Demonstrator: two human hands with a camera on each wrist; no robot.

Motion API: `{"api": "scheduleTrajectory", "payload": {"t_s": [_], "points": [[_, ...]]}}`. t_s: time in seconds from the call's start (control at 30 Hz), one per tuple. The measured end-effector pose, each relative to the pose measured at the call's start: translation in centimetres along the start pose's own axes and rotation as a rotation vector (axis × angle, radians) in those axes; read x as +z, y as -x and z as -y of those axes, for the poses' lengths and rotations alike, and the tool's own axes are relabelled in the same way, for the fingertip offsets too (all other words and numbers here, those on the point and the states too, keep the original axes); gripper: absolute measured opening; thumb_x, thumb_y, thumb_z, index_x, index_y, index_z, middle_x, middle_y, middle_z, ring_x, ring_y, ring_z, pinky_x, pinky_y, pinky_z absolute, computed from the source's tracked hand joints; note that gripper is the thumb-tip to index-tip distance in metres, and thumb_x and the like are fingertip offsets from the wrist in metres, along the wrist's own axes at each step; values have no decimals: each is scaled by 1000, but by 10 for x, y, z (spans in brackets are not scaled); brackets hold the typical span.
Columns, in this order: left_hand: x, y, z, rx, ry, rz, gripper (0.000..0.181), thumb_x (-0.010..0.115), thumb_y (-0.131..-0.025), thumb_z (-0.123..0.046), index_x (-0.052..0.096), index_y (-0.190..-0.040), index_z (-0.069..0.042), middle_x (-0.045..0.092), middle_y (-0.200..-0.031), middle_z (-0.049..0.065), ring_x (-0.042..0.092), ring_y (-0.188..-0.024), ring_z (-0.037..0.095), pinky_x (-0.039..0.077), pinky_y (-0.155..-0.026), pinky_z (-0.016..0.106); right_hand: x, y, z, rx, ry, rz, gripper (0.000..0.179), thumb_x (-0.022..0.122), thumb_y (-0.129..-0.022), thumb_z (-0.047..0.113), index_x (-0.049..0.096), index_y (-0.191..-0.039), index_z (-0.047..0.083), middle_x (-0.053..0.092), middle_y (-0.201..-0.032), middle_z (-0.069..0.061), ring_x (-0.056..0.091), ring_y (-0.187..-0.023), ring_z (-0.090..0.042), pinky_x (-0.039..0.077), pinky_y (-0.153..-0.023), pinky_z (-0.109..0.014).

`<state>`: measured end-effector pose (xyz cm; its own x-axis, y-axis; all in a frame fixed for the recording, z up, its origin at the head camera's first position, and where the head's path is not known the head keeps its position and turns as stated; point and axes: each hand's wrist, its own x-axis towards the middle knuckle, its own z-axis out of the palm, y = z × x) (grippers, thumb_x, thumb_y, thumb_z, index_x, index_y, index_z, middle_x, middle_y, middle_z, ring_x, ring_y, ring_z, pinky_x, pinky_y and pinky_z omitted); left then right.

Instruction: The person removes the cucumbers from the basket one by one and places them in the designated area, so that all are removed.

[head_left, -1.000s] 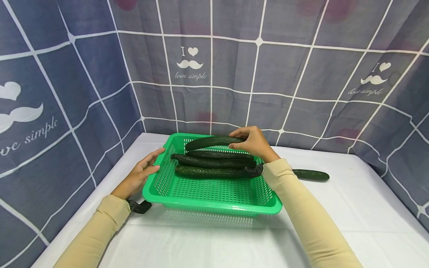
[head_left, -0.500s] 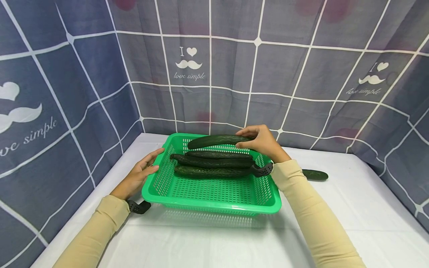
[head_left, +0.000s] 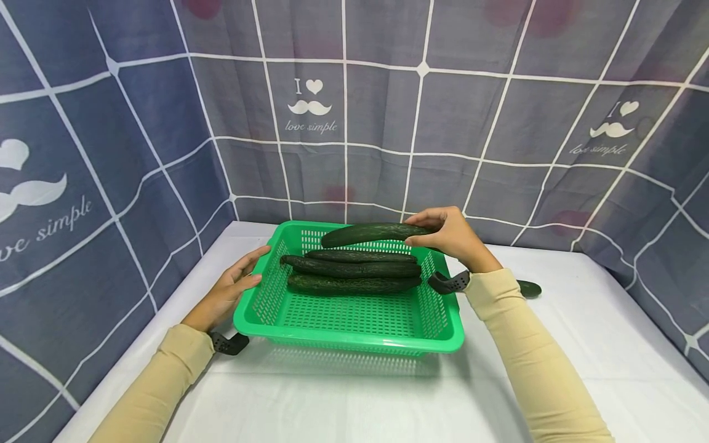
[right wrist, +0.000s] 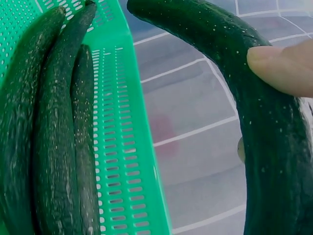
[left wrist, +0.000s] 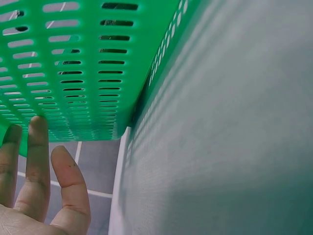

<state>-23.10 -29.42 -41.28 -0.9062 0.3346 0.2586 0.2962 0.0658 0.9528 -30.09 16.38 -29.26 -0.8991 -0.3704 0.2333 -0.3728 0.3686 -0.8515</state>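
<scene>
A green basket [head_left: 349, 340] is holding three cucumbers [head_left: 354, 269]. The right hand [head_left: 453, 232] is pinching another cucumber [head_left: 373, 232], raised at the far side; the left hand [head_left: 226, 292] is touching the left side, fingers extended.

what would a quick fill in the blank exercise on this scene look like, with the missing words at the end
Of the left grip and the right grip, only the ____ one holds a cucumber.
The basket is ____ in colour.
The number of cucumbers lying inside it is ____.
A further cucumber lies not inside but ____ the basket, partly hidden by the right sleeve.

Missing words: right, green, three, outside.
</scene>
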Motion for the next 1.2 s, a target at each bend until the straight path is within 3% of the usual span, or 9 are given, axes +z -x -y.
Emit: {"api": "scheduleTrajectory", "payload": {"t_s": [0.27, 0.43, 0.57, 0.8, 0.97, 1.03, 1.1, 1.2], "points": [[1, 2, -2, -11, 3, -3, 64, 52, -113, -10, 29, -172, -10, -2, -180, 22, -13, -164, 44, -2, -126, 73, -15, 15, -5, 28, 48, -26, 44, 91, -86, 11, 79, -127, 1, 74, -132, -14, 67, -121, -17, 57, -92, -26], [2, 1, -3, -11, 3, -7, 64, 52, -112, -10, 29, -172, -9, 0, -180, 22, -12, -164, 43, -1, -125, 74, -24, 26, -9, 24, 63, -41, 44, 91, -88, 14, 78, -128, 0, 74, -133, -15, 68, -119, -13, 57, -92, -25], [2, 1, -3, -10, 1, -7, 64, 52, -112, -10, 30, -172, -10, 0, -180, 22, -12, -164, 43, -1, -125, 74, -30, 33, -12, 7, 61, -68, 43, 91, -88, 12, 78, -127, -1, 76, -128, -12, 69, -115, -9, 57, -89, -24], [2, 2, -3, -9, -4, -8, 63, 52, -113, -10, 30, -172, -10, -1, -179, 24, -12, -164, 43, -2, -125, 75, -38, 46, -16, -37, 52, -108, 41, 91, -87, 9, 79, -125, -2, 80, -105, 10, 72, -101, -6, 58, -84, -21], [2, 1, -2, -9, -8, -3, 63, 51, -113, -10, 29, -172, -10, 0, -180, 21, -12, -164, 43, -1, -125, 74, -43, 54, -19, -68, 46, -122, 38, 90, -87, 5, 79, -122, -5, 80, -100, 11, 73, -92, -5, 58, -81, -20], [2, 2, -2, -13, -12, -3, 63, 51, -113, -10, 28, -172, -10, 1, -181, 19, -11, -165, 42, 4, -129, 67, -46, 58, -21, -61, 50, -125, 39, 90, -87, 5, 79, -122, -5, 80, -100, 12, 74, -92, -5, 58, -81, -19], [2, 2, -2, -16, -17, -5, 63, 51, -114, -11, 28, -173, -11, 2, -181, 19, -10, -165, 41, 11, -132, 53, -49, 61, -24, -47, 60, -128, 39, 91, -87, 6, 79, -123, -4, 80, -103, 14, 73, -94, -3, 57, -82, -19], [2, 2, -1, -18, -22, -5, 63, 50, -114, -11, 28, -173, -11, 2, -181, 18, -10, -165, 40, 19, -128, 41, -52, 66, -28, -30, 62, -131, 39, 91, -87, 7, 79, -123, -3, 79, -105, 15, 73, -98, -3, 57, -83, -19]]}}
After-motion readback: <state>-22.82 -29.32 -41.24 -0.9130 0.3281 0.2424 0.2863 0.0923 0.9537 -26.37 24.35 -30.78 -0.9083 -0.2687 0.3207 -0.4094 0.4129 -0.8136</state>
